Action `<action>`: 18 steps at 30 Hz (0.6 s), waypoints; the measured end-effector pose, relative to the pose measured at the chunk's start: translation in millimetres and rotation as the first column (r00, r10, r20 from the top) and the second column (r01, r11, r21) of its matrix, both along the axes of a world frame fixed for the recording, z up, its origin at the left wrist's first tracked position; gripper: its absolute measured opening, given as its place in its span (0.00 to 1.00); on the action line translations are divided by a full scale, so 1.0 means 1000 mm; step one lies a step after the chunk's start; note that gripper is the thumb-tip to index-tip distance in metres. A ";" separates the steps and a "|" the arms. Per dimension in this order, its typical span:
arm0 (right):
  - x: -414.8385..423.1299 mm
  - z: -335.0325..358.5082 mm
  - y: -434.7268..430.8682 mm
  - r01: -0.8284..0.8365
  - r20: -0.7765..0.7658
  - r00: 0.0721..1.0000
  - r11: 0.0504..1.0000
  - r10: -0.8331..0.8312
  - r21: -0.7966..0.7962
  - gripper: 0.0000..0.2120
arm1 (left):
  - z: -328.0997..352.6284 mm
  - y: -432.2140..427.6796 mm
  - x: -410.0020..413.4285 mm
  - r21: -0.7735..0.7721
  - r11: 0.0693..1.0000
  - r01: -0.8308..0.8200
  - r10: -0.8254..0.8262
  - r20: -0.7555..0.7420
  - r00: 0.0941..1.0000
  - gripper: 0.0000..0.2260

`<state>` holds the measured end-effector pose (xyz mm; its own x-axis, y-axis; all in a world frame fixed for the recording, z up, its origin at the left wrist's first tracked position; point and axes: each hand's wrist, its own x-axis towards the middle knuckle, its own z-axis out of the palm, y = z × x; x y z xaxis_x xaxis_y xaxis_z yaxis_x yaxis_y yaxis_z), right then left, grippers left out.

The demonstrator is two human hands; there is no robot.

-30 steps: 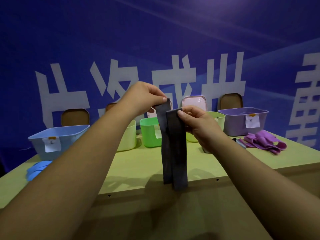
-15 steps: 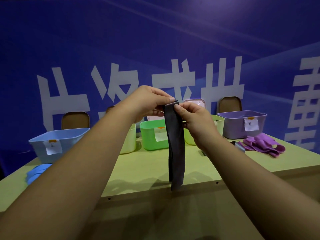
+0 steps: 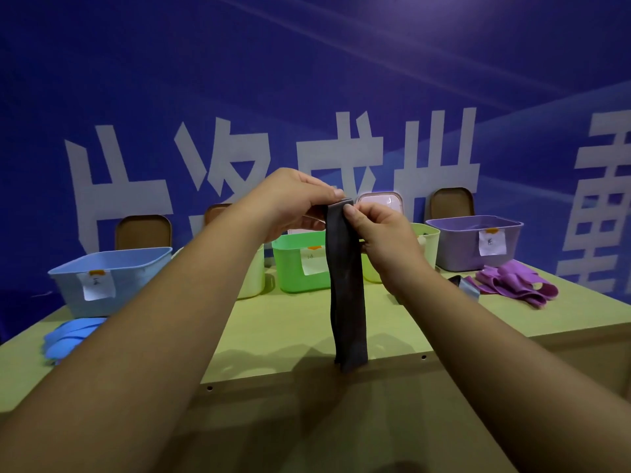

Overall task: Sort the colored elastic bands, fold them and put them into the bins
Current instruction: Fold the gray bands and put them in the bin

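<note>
A dark grey elastic band point(image 3: 347, 291) hangs straight down, doubled over, its lower end level with the table's front edge. My left hand point(image 3: 290, 199) and my right hand point(image 3: 382, 233) both pinch its top end, fingertips close together, in front of the green bin point(image 3: 293, 264). A row of bins stands at the back: blue bin point(image 3: 136, 268), pale yellow bin point(image 3: 254, 278) partly behind my left arm, green, a yellow-green bin point(image 3: 426, 244) behind my right hand, purple bin point(image 3: 461, 244). Blue bands point(image 3: 68, 336) lie at the left, purple bands point(image 3: 512, 285) at the right.
The light green table point(image 3: 290, 329) has a wooden front edge with small holes. Bin lids lean against the blue wall behind the bins: brown lids point(image 3: 143, 232) and a pink lid point(image 3: 379, 203). A small dark band piece point(image 3: 461, 283) lies beside the purple pile.
The two hanging halves of the grey band have been brought together into one doubled strip. My hands moved closer at its top.
</note>
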<state>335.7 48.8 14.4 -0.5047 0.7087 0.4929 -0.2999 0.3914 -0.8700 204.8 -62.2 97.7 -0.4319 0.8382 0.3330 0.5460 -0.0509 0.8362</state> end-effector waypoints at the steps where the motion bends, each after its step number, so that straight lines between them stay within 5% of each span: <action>1: 0.000 0.000 0.001 0.000 0.001 1.000 1.000 0.000 -0.004 0.10 | -0.001 0.001 0.000 0.002 1.000 0.005 -0.005 0.012 1.000 0.10; 9: -0.004 -0.003 0.008 0.034 0.029 0.999 0.999 -0.035 0.033 0.10 | -0.008 0.002 -0.003 -0.005 0.998 0.067 -0.066 0.063 0.996 0.11; 18: -0.010 -0.005 0.015 0.055 -0.027 0.998 0.998 -0.054 0.029 0.18 | -0.014 0.005 -0.010 0.079 0.995 0.065 -0.058 -0.085 0.995 0.12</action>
<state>325.5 64.1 9.1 -0.4523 0.7197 0.5268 -0.3004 0.4332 -0.8498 195.3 -57.2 84.1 -0.3485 0.8308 0.4340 0.6067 -0.1530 0.7801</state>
